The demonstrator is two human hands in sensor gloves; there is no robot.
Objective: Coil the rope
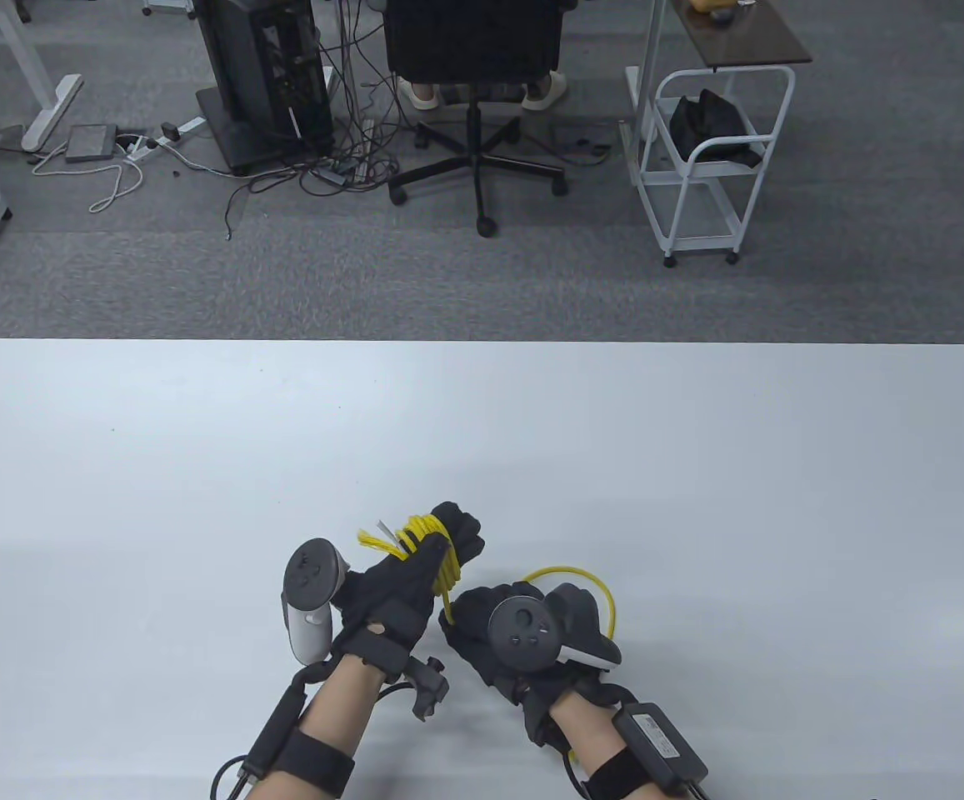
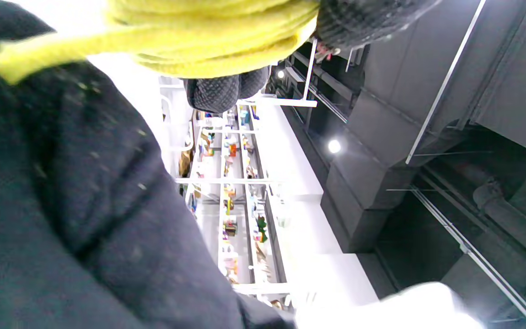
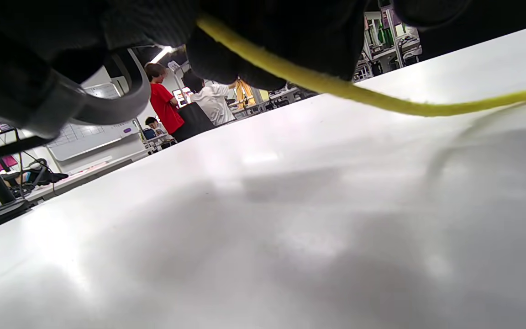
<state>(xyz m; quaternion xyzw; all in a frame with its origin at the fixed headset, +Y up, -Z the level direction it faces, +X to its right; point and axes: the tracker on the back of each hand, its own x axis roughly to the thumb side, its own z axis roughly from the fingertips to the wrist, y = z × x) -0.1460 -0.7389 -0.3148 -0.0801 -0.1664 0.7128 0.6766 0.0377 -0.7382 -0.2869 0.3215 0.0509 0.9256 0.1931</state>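
A yellow rope [image 1: 432, 542] is wound in several turns around my left hand [image 1: 419, 554], which is raised above the white table near its front edge. A frayed rope end with white tape [image 1: 377, 539] sticks out to the left of the hand. In the left wrist view the yellow coil [image 2: 217, 36] lies across the gloved fingers. My right hand [image 1: 482, 617] sits just right of the left and grips the free length of rope [image 1: 606, 596], which loops out behind it. In the right wrist view the rope [image 3: 318, 84] runs from the closed fingers to the right, just above the table.
The white table [image 1: 698, 467] stretches wide behind and beside both hands. Beyond its far edge are an office chair [image 1: 473, 83], a white cart [image 1: 711, 167] and a computer tower with cables [image 1: 269, 79] on the floor.
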